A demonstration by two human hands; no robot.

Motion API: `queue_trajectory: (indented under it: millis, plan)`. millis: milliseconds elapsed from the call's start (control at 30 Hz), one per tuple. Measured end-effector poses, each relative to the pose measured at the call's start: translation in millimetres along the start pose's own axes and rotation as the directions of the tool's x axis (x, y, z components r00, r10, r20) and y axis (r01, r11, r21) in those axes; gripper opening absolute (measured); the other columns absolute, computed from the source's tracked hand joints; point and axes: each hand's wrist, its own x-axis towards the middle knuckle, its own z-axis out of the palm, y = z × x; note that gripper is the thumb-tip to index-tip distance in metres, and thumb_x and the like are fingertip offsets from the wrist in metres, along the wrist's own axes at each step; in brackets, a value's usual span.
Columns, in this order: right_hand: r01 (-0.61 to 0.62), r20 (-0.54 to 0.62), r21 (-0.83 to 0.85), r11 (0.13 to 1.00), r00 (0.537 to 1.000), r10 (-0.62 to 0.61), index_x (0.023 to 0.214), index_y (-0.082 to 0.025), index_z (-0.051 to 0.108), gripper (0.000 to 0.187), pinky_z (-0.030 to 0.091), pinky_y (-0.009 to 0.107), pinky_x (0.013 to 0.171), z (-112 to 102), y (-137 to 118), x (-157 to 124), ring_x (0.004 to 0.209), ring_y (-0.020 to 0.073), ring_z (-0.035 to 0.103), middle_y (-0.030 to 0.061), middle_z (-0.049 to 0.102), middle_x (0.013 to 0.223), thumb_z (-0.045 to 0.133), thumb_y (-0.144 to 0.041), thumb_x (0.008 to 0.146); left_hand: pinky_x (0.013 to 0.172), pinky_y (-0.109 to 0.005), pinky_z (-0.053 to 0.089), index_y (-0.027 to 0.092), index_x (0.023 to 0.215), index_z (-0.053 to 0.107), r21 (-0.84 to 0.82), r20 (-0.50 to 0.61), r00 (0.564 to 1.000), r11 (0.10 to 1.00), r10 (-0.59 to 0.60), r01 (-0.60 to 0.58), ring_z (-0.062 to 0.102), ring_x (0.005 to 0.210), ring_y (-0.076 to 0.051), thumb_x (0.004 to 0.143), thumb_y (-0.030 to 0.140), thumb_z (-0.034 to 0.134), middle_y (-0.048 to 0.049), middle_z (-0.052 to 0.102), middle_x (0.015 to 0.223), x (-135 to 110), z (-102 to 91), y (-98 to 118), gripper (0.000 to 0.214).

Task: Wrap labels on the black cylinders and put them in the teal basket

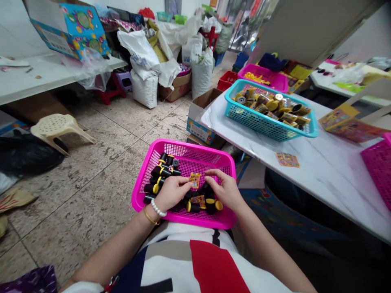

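Note:
A pink plastic basket [195,150] rests on my lap and holds several small black tubes with yellow caps [160,171]. My left hand [172,191], with a pearl bracelet and a gold bangle at the wrist, pinches a small orange printed sticker [194,179] over the basket. My right hand [224,189] is beside it with its fingers curled over the tubes, its fingertips close to the sticker. Whether the right hand holds a tube is hidden by its fingers.
A white table [320,171] stands at my right with a blue basket [265,120] of wrapped yellow tubes, loose stickers [287,159] and another pink basket [378,162]. A cream stool [58,126], sacks [145,77] and boxes stand on the tiled floor.

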Motion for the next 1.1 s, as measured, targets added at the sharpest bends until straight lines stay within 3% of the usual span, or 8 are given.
queue_trajectory:
  millis: [67,167,300,400,533,667,867,1100]
  plan:
    - [-0.046,0.025,0.122,0.991,0.999,0.043,0.101,-0.021,0.066,0.022,0.049,0.035,0.087,6.0,-1.2,1.1,0.096,0.0204,0.065,0.0053,0.070,0.101,0.057,-0.035,0.087,0.043,-0.021,0.027,0.015,0.072,0.064,-0.225,0.051,0.991,0.965,-0.127,0.135,0.038,0.041,-0.008,0.082,0.038,0.057,0.0057,0.046,0.048,1.6,0.0,0.4,0.026]
    - [-0.110,0.118,0.331,0.937,0.990,0.074,0.103,-0.019,0.063,0.024,0.050,0.033,0.085,18.2,-4.8,-0.2,0.092,0.0190,0.065,0.0058,0.070,0.100,0.059,-0.036,0.085,0.040,-0.019,0.024,0.014,0.065,0.059,-0.352,0.069,0.978,0.913,-0.197,0.209,0.037,0.037,-0.005,0.078,0.042,0.062,0.0045,0.051,0.050,1.6,1.9,0.9,0.031]
    - [-0.177,0.237,0.481,0.859,0.969,0.066,0.090,-0.018,0.064,0.017,0.051,0.030,0.076,30.7,-11.9,-5.6,0.080,0.0163,0.064,0.0025,0.069,0.087,0.060,-0.034,0.084,0.038,-0.019,0.022,0.013,0.061,0.060,-0.304,0.120,0.971,0.924,-0.205,0.232,0.037,0.036,-0.005,0.076,0.046,0.063,0.0024,0.053,0.048,0.1,2.6,0.2,0.037]
    - [-0.177,0.184,0.492,0.852,0.978,0.097,0.082,-0.018,0.063,0.015,0.049,0.027,0.069,33.5,-15.2,-7.4,0.073,0.0151,0.061,0.0005,0.066,0.079,0.062,-0.034,0.082,0.039,-0.020,0.022,0.014,0.055,0.058,-0.218,0.159,0.971,0.953,-0.180,0.213,0.035,0.034,-0.006,0.079,0.046,0.059,0.0045,0.044,0.038,-0.6,3.2,-1.2,0.040]
    - [-0.183,0.074,0.459,0.869,0.983,0.168,0.069,-0.018,0.057,0.028,0.041,0.023,0.054,30.7,-16.6,-4.9,0.058,0.0122,0.051,-0.0028,0.055,0.063,0.059,-0.041,0.084,0.041,-0.019,0.027,0.014,0.073,0.063,-0.284,-0.067,0.989,0.953,-0.129,0.105,0.038,0.039,-0.006,0.082,0.043,0.057,0.0038,0.051,0.049,-4.9,5.7,3.9,0.032]
    - [-0.166,-0.005,0.437,0.884,0.982,0.187,0.067,-0.019,0.056,0.035,0.037,0.022,0.051,26.3,-20.4,-3.8,0.056,0.0120,0.046,-0.0031,0.049,0.060,0.052,-0.048,0.087,0.045,-0.020,0.035,0.016,0.086,0.066,-0.240,-0.342,0.939,0.970,-0.035,-0.051,0.045,0.048,-0.008,0.083,0.040,0.059,0.0009,0.060,0.065,-17.0,6.9,18.0,0.025]
    - [-0.110,-0.045,0.435,0.894,0.989,0.144,0.067,-0.019,0.056,0.032,0.036,0.022,0.053,26.7,-26.6,-8.7,0.057,0.0117,0.044,-0.0033,0.049,0.061,0.056,-0.045,0.086,0.064,-0.025,0.047,0.019,0.088,0.074,-0.079,-0.401,0.903,0.976,0.153,-0.201,0.058,0.070,-0.015,0.085,0.034,0.059,-0.0045,0.066,0.078,-25.2,10.4,25.1,0.021]
    - [-0.103,-0.070,0.402,0.910,0.987,0.143,0.065,-0.019,0.057,0.033,0.035,0.023,0.052,29.2,-27.5,-11.6,0.056,0.0115,0.044,-0.0032,0.049,0.060,0.056,-0.044,0.087,0.050,-0.022,0.041,0.018,0.087,0.072,-0.231,-0.354,0.935,0.968,0.013,-0.100,0.053,0.056,-0.011,0.082,0.037,0.062,-0.0020,0.064,0.070,-20.9,12.6,21.3,0.022]
